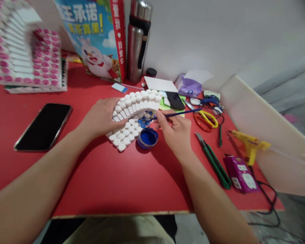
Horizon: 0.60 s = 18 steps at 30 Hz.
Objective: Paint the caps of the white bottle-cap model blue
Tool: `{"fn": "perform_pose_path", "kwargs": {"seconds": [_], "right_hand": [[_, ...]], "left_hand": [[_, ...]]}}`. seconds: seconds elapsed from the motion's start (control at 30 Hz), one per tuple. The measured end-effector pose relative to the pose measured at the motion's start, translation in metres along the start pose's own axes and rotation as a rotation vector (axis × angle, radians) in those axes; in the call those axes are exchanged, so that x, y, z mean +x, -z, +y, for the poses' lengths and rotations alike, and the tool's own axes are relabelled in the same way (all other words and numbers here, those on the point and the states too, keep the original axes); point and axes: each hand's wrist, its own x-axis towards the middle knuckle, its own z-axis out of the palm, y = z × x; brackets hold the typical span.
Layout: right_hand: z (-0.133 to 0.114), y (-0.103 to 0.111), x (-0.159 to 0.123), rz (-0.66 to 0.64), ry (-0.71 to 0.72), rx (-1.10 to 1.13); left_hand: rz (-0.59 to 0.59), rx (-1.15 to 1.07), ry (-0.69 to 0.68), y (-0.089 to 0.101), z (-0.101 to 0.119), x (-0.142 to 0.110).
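A white craft model [124, 130] built of small round discs and a curved row of flat strips lies on the red table. Several of its discs, near the inner side of the curve, are painted blue. My left hand [104, 115] grips the model's left side, thumb across the front and fingers behind. Between the thumb and fingers of my right hand [176, 130] is a thin blue paintbrush [178, 114], its tip at the blue discs. Just in front of the model stands a small open jar of blue paint [147, 138].
A smartphone [43, 127] lies at left, below a pink-and-white model [47, 57]. Behind stand a printed box [99, 40] and a steel flask [138, 44]. Scissors [205, 120], a green box cutter [213, 162], a yellow glue gun [250, 144] and a purple box [240, 174] lie at right.
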Motion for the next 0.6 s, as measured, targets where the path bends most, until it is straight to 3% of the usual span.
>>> {"fn": "perform_pose_path", "kwargs": {"seconds": [0.6], "right_hand": [[0.0017,-0.0015,0.0,0.006,0.019,0.014]], "left_hand": [[-0.015,-0.107,-0.011,-0.0035,-0.0058,0.0017]]}}
